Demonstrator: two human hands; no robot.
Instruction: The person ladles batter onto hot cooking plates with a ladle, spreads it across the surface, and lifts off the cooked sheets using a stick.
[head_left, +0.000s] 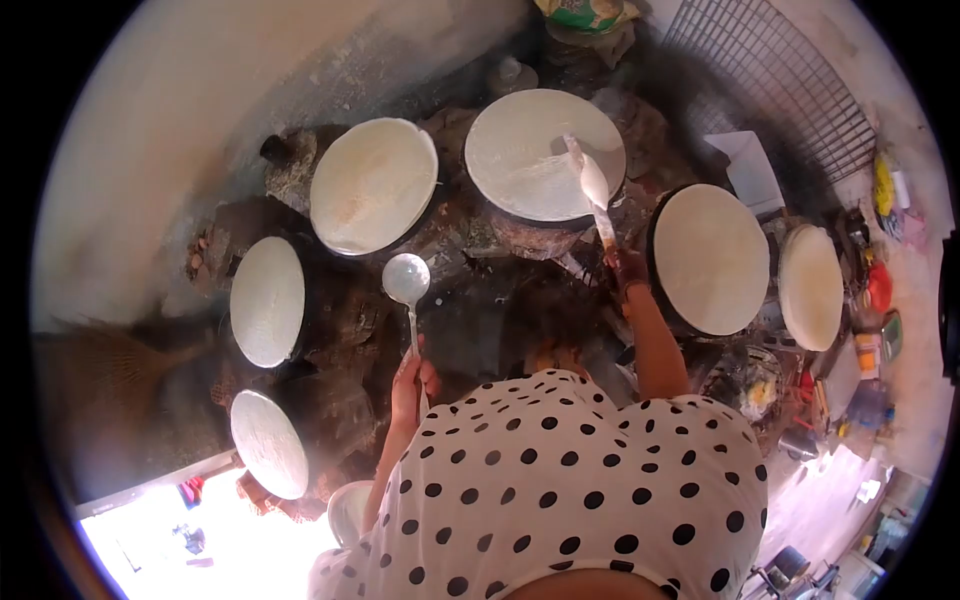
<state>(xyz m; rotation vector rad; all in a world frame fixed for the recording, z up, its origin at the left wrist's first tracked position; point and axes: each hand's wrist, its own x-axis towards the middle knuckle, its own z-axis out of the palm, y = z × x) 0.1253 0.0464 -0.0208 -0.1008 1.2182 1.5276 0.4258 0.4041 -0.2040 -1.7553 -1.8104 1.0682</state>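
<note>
My left hand is closed around the handle of a metal ladle, its round bowl raised above the dark floor area between the pans. My right hand, dark-stained or gloved, is closed on a long flat spatula. A white, batter-like lump sits midway along the blade. The spatula's tip reaches over the round griddle at the top centre, which is coated with a thin white layer. A greyer patch shows around the tip. Close to my right forearm is another round, pale-covered griddle.
More pale-covered griddles stand in an arc: one upper left, one left, one lower left. A pale round stack is at the right. A white bowl sits beside my left arm. A wire grid leans upper right.
</note>
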